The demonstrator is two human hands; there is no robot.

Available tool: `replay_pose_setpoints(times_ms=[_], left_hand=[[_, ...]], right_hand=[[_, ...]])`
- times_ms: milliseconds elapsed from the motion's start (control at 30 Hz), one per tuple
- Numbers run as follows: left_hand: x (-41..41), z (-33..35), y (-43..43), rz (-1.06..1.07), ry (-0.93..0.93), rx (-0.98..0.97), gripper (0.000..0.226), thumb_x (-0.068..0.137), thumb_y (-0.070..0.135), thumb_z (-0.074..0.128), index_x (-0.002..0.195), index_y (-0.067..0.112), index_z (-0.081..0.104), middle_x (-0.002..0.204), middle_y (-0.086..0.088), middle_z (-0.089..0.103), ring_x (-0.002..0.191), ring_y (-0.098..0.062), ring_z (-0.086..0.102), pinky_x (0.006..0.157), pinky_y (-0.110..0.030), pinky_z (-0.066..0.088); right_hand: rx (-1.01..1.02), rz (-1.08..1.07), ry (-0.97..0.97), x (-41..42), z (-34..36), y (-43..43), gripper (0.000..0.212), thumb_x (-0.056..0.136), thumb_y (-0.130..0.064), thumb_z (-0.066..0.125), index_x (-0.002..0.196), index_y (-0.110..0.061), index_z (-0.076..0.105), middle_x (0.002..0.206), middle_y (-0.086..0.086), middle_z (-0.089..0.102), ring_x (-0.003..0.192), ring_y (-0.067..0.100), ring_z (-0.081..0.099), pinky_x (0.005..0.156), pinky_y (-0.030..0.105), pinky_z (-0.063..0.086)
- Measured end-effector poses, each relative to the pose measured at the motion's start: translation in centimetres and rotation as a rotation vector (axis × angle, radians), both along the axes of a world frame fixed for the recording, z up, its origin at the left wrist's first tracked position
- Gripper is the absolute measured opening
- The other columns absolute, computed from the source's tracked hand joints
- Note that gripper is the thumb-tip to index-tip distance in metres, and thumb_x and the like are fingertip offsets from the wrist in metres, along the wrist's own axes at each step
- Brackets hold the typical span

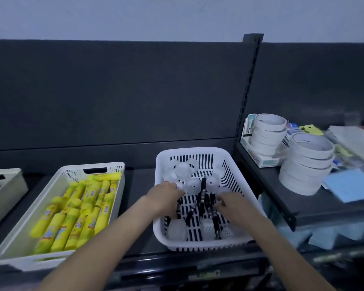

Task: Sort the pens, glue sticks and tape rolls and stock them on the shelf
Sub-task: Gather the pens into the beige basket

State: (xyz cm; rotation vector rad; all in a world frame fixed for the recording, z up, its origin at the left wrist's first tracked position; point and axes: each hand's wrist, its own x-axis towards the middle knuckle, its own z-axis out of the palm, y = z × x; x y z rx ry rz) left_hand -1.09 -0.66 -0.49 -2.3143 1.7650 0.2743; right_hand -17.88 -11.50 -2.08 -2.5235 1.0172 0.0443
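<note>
The sorting looks partly done. The yellow glue sticks (76, 215) already lie together in a cream bin (72, 168) on the shelf (140, 177), with no other kind of item visible among them, so that category seems settled. A second cream bin (6, 185) sits at the far left edge; its contents are too dark and cropped to identify.

The white slotted basket (198, 151) beside the glue bin is still mixed. Black pens (202, 198) lie heaped through its middle, and clear tape rolls (183, 170) sit at its far end and near its front wall. Separating these two kinds appears to be the work that remains.

Both hands are down inside that basket, among the pens. The left hand (166, 196) reaches in from the left side and the right hand (229, 203) from the right. Their fingers are hidden under the hands and blurred, so it cannot be told whether either is pinching pens or only touching them.

On the neighbouring shelf section to the right, stacks of white tape rolls (307, 164) stand among loose paper goods.
</note>
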Motion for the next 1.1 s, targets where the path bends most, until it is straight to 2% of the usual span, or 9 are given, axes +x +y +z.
replay_pose_setpoints(times_ms=[167, 333, 400, 500, 533, 700, 867, 1000, 1100], left_hand=[[1.5, 0.1, -1.4, 0.054, 0.092, -0.138, 0.03, 0.082, 0.02, 0.055, 0.109, 0.009, 0.063, 0.112, -0.006, 0.055, 0.106, -0.025, 0.054, 0.084, -0.037, 0.051], [1.6, 0.2, -2.7, 0.182, 0.286, -0.282, 0.057, 0.084, 0.027, 0.064, 0.136, 0.017, 0.042, 0.131, -0.005, 0.045, 0.117, -0.023, 0.05, 0.095, -0.035, 0.046], [1.3, 0.0, -3.0, 0.237, 0.209, -0.287, 0.053, 0.085, 0.025, 0.062, 0.133, 0.012, 0.044, 0.129, -0.007, 0.045, 0.115, -0.025, 0.052, 0.091, -0.035, 0.048], [0.5, -0.6, -3.1, 0.234, 0.005, -0.243, 0.012, 0.09, 0.014, 0.05, 0.095, 0.005, 0.058, 0.113, -0.01, 0.058, 0.101, -0.028, 0.059, 0.072, -0.032, 0.044], [0.2, -1.1, -3.1, 0.205, -0.067, -0.185, 0.012, 0.09, 0.009, 0.047, 0.087, 0.007, 0.058, 0.109, -0.009, 0.061, 0.098, -0.027, 0.061, 0.069, -0.03, 0.041], [-0.8, -4.3, -3.3, 0.081, -0.244, 0.046, 0.025, 0.096, 0.028, 0.044, 0.113, 0.016, 0.058, 0.114, 0.001, 0.062, 0.108, -0.02, 0.056, 0.088, -0.029, 0.032], [-0.7, -4.3, -3.8, 0.193, 0.018, -0.031, 0.037, 0.091, 0.03, 0.053, 0.122, 0.013, 0.044, 0.116, -0.006, 0.06, 0.109, -0.028, 0.057, 0.085, -0.034, 0.039], [-1.3, -4.1, -4.0, 0.254, 0.238, -0.085, 0.042, 0.089, 0.01, 0.05, 0.129, 0.007, 0.034, 0.12, -0.017, 0.051, 0.108, -0.034, 0.055, 0.078, -0.036, 0.044], [-1.3, -4.0, -4.3, 0.38, 0.438, -0.141, 0.05, 0.085, 0.002, 0.052, 0.13, 0.005, 0.03, 0.104, -0.014, 0.052, 0.091, -0.028, 0.057, 0.061, -0.027, 0.042]], right_hand=[[0.052, 0.028, 0.083, 1.4, -0.8, -1.3, 0.036, 0.095, -0.021, 0.047, 0.06, -0.014, 0.042, 0.06, 0.0, 0.044, 0.053, 0.01, 0.043, 0.05, 0.019, 0.033], [0.035, 0.015, 0.211, 3.7, -1.9, -1.7, 0.036, 0.093, -0.03, 0.051, 0.063, -0.011, 0.049, 0.057, -0.002, 0.042, 0.052, 0.01, 0.042, 0.05, 0.02, 0.036], [0.051, 0.02, 0.222, 4.7, -2.5, -1.8, 0.033, 0.091, -0.037, 0.053, 0.069, -0.012, 0.053, 0.059, -0.003, 0.045, 0.054, 0.01, 0.045, 0.052, 0.022, 0.037], [0.082, 0.006, 0.22, 5.8, -3.3, -1.9, 0.04, 0.088, -0.044, 0.054, 0.061, -0.017, 0.044, 0.057, -0.003, 0.046, 0.049, 0.008, 0.042, 0.047, 0.021, 0.032], [0.089, -0.005, 0.2, 6.0, -3.5, -1.9, 0.04, 0.089, -0.041, 0.054, 0.059, -0.017, 0.043, 0.055, -0.003, 0.045, 0.048, 0.009, 0.04, 0.045, 0.021, 0.03], [0.116, -0.027, 0.198, 6.3, -4.0, -1.6, 0.035, 0.088, -0.011, 0.049, 0.055, -0.015, 0.037, 0.056, 0.0, 0.039, 0.048, 0.011, 0.034, 0.044, 0.022, 0.027], [0.191, -0.076, 0.088, 5.6, -3.6, -2.4, 0.034, 0.089, -0.006, 0.046, 0.059, -0.017, 0.034, 0.058, -0.001, 0.039, 0.049, 0.008, 0.035, 0.043, 0.018, 0.027], [0.188, -0.155, -0.078, 4.9, -2.9, -2.9, 0.041, 0.089, 0.0, 0.042, 0.055, -0.019, 0.03, 0.055, 0.0, 0.036, 0.047, 0.008, 0.032, 0.041, 0.017, 0.025], [0.199, -0.18, -0.159, 4.2, -2.8, -3.2, 0.038, 0.09, -0.001, 0.041, 0.058, -0.017, 0.03, 0.057, -0.001, 0.038, 0.049, 0.008, 0.034, 0.04, 0.015, 0.025]])
